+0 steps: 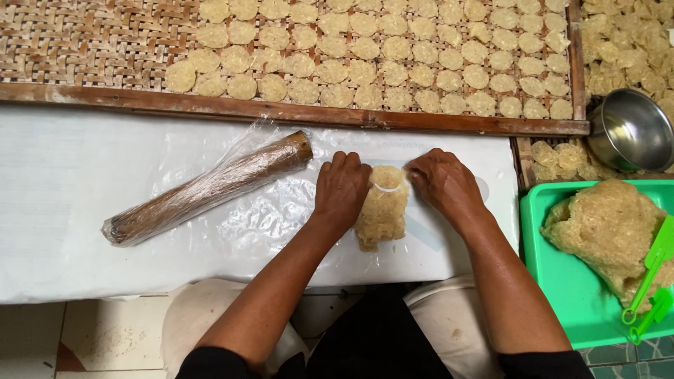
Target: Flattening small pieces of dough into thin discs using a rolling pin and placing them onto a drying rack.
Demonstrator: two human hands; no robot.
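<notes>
A flattened strip of pale, grainy dough (380, 214) lies on a clear plastic sheet (260, 217) over a white board (70, 203). At its far end sits a small white ring cutter (386, 185). My left hand (341, 188) presses on the dough's left side, fingers curled by the ring. My right hand (441, 181) rests at the right of the ring, fingertips touching it. A brown rolling pin (207, 188) wrapped in plastic lies slanted to the left of my hands.
Beyond the board a woven bamboo tray (91, 42) holds several rows of round dough discs (393, 63). At right stand a metal bowl (632, 132) and a green plastic tray (562, 281) with a dough lump (607, 228) and green tongs (653, 281).
</notes>
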